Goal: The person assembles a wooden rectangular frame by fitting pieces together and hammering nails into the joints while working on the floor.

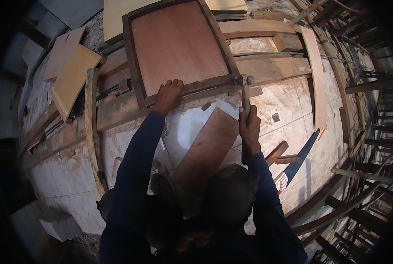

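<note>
A framed wooden panel (179,46) with a reddish plywood face and dark frame lies on the workbench ahead of me. My left hand (168,94) presses flat on its near frame rail. My right hand (249,127) grips the wooden handle of a hammer (245,90), whose metal head rests at the panel's near right corner. A loose reddish plywood strip (207,147) lies between my arms on the white bench top (289,103).
Yellowish boards (71,77) lean at the left. A curved wooden rail (317,70) runs along the right, a small block (286,42) beyond it. A blue handsaw (300,160) and wood offcuts (280,154) lie at the right. Timber racks (368,185) stand at far right.
</note>
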Demonstrator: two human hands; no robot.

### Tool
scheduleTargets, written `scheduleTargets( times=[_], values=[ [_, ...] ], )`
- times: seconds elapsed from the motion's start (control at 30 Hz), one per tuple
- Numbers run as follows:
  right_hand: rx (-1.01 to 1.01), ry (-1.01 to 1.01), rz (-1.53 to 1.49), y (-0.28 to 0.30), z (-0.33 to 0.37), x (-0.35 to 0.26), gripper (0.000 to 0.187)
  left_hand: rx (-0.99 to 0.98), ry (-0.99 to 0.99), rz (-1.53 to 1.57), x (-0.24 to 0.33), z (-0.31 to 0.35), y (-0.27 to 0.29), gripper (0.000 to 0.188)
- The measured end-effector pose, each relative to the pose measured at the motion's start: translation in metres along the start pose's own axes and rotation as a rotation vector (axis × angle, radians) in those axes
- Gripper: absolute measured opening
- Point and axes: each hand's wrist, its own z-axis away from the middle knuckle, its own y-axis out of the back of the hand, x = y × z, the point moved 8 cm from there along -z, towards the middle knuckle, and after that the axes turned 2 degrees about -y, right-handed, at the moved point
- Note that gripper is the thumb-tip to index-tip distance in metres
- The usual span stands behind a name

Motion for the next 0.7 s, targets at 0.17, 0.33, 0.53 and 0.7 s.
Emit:
scheduleTargets(
  times=[0.17, 0.33, 0.53, 0.7],
  values=[
    [-0.052, 0.051, 0.164, -0.020, -0.005, 0.000, 0.027, 0.092, 0.193, -0.012, 0.001, 0.010, 0.005, 0.049],
    [0.030, 0.133, 0.148, -0.009, -0.016, -0.041, 0.024, 0.059, 0.273, -0.025, -0.009, 0.013, 0.002, 0.056],
    [0.033, 0.112, 0.345, -0.026, -0.040, -0.005, 0.025, 0.054, 0.271, -0.010, -0.002, 0.006, 0.000, 0.055],
    [-0.022, 0.062, 0.290, -0.020, -0.031, -0.028, 0.030, 0.028, 0.297, -0.041, -0.011, 0.013, -0.003, 0.056]
  ],
)
